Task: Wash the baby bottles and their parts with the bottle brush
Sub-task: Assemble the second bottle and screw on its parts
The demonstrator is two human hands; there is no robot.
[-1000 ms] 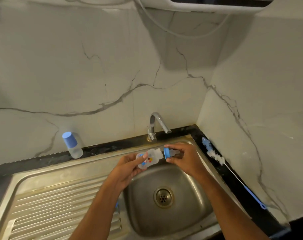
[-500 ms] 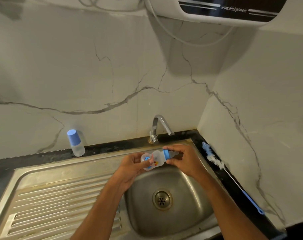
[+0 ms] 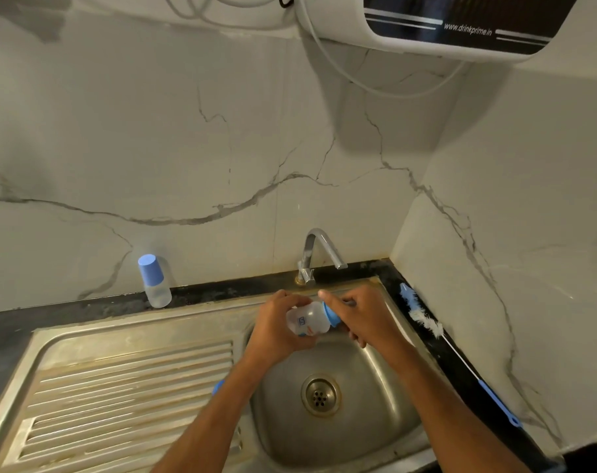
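Standing over the sink [image 3: 143, 380], the person holds a small clear baby bottle [image 3: 307, 321] on its side above the basin, just in front of the tap [image 3: 315, 256]. The left hand [image 3: 279, 331] has its grip wrapped round the bottle's body, while the right hand [image 3: 362, 319] is curled round the blue collar [image 3: 331, 314] at the neck, so I would say the top is being unscrewed or screwed, though I cannot tell which. By the look of things the washing has barely begun: no water runs from the tap, the basin shows no suds, and the bottle brush [image 3: 426, 322] lies untouched to the right of the sink along the wall. A second bottle [image 3: 154, 281] with a blue cap stands upright to the left of the tap, well apart from the hands, not yet opened. A small blue piece [image 3: 217, 387] peeks out beside the left forearm on the draining board; what it is I cannot make out. The dark worktop [image 3: 85, 307] runs behind the steel sink, marble-patterned walls meet in the corner to its right, and a white water purifier [image 3: 460, 25] hangs above with hoses trailing from it.
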